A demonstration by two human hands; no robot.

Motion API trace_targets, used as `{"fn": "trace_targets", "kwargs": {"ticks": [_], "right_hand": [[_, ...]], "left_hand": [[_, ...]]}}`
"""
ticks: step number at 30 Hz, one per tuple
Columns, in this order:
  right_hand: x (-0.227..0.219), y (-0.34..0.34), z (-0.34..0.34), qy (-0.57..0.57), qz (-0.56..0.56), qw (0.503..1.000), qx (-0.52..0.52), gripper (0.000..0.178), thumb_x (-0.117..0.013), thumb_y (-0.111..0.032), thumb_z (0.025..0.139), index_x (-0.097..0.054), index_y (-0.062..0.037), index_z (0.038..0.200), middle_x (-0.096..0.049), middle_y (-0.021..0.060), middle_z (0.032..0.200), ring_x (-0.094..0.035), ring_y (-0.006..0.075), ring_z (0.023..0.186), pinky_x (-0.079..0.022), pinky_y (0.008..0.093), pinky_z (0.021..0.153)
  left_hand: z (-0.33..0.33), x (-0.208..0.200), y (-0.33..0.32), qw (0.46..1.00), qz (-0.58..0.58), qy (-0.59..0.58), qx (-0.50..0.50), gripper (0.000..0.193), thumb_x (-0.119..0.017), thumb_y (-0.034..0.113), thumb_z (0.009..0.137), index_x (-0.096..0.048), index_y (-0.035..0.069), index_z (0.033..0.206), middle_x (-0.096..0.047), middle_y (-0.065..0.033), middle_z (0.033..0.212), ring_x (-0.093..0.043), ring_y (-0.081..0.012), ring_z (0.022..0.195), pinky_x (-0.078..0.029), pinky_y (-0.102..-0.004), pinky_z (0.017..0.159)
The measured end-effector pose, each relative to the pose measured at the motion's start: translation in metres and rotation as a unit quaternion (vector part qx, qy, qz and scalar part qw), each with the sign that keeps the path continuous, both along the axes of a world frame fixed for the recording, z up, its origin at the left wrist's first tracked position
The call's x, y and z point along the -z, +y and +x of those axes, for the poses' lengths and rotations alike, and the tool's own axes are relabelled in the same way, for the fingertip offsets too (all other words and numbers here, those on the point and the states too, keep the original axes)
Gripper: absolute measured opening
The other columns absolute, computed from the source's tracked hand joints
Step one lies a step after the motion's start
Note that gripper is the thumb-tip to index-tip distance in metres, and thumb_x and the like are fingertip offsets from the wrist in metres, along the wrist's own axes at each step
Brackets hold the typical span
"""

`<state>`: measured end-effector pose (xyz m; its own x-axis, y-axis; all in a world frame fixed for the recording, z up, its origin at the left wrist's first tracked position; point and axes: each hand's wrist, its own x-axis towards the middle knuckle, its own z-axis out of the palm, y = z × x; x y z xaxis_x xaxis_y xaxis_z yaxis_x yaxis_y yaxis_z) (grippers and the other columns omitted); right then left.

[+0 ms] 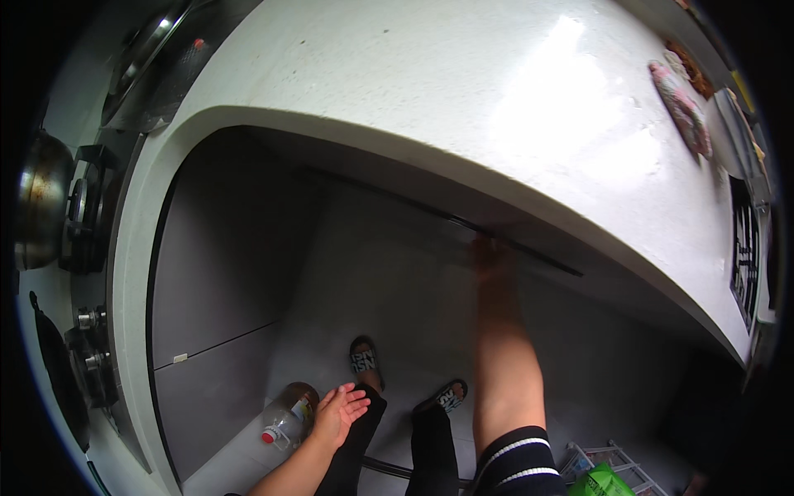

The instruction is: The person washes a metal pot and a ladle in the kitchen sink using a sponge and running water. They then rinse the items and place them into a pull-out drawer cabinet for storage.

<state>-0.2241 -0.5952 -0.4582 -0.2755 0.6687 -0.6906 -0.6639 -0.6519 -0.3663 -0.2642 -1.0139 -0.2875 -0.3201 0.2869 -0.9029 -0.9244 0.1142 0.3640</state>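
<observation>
My right arm stretches forward and up from the lower edge, sleeve at the bottom, forearm nearly straight. The right hand reaches into the shadow under the edge of the counter and touches the dark strip along the top of the cabinet front, just below the overhang. It is blurred and in shade, so I cannot tell whether the fingers are curled on that strip or only laid against it.

My left arm comes in low on the left, bent and hanging by my leg. The left hand is open, fingers spread loosely, palm turned up a little, holding nothing. It hovers just beside a plastic bottle with a red cap that lies on the floor against the cabinet corner; I see no contact between them.

My feet in dark sandals stand on the floor between the two arms, close to the cabinet.
</observation>
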Motion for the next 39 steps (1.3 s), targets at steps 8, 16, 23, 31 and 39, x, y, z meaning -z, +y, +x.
{"fn": "trace_targets", "kwargs": {"ticks": [8,16,23,31,39], "right_hand": [[-0.025,-0.012,-0.008,0.079,0.037,0.996,-0.015,0.028,-0.06,-0.023,0.085,-0.055,-0.0087,0.108,-0.061,0.0078,0.099,-0.058,0.0243,0.097,-0.041,0.0439,0.09],[-0.033,-0.023,-0.025,-0.078,0.035,0.996,-0.009,0.059,-0.061,-0.05,0.082,-0.048,-0.0082,0.122,-0.053,0.007,0.118,-0.047,0.0196,0.114,-0.025,0.0405,0.107],[-0.022,-0.021,-0.023,-0.125,0.016,0.992,-0.026,0.07,-0.066,-0.056,0.075,-0.046,-0.0077,0.122,-0.052,0.0036,0.104,-0.048,0.018,0.097,-0.035,0.0406,0.098],[-0.042,-0.032,-0.032,-0.156,-0.021,0.987,-0.024,0.067,-0.063,-0.059,0.077,-0.048,-0.0124,0.123,-0.056,0.0024,0.109,-0.053,0.0166,0.096,-0.038,0.0344,0.093],[-0.055,-0.093,-0.005,-0.086,-0.051,0.995,0.005,0.049,-0.059,-0.05,0.083,-0.054,-0.0138,0.115,-0.059,0.0026,0.113,-0.056,0.0184,0.097,-0.039,0.034,0.089]], "left_hand": [[-0.034,0.015,-0.034,0.999,-0.042,0.028,-0.02,0.027,-0.05,0.026,0.094,-0.051,0.003,0.11,-0.061,-0.0153,0.098,-0.061,-0.029,0.091,-0.049,-0.0405,0.081],[-0.073,0.016,0.034,0.994,0.027,0.101,-0.034,0.027,-0.05,0.023,0.094,-0.051,0.002,0.111,-0.061,-0.0146,0.098,-0.061,-0.0269,0.091,-0.049,-0.0391,0.082],[-0.111,0.043,0.076,0.99,0.053,0.127,-0.01,0.036,-0.049,0.028,0.094,-0.047,0.002,0.119,-0.058,-0.0149,0.108,-0.059,-0.0259,0.096,-0.048,-0.0388,0.084],[-0.213,0.114,0.197,0.986,0.073,0.15,0.003,0.054,-0.043,0.039,0.095,-0.03,0.015,0.141,-0.045,-0.0114,0.134,-0.045,-0.0258,0.12,-0.034,-0.0455,0.099],[-0.218,0.126,0.218,0.99,-0.006,0.103,-0.1,0.033,-0.041,0.025,0.095,-0.045,0.014,0.126,-0.051,-0.0044,0.121,-0.052,-0.0229,0.104,-0.045,-0.0423,0.087]]}}
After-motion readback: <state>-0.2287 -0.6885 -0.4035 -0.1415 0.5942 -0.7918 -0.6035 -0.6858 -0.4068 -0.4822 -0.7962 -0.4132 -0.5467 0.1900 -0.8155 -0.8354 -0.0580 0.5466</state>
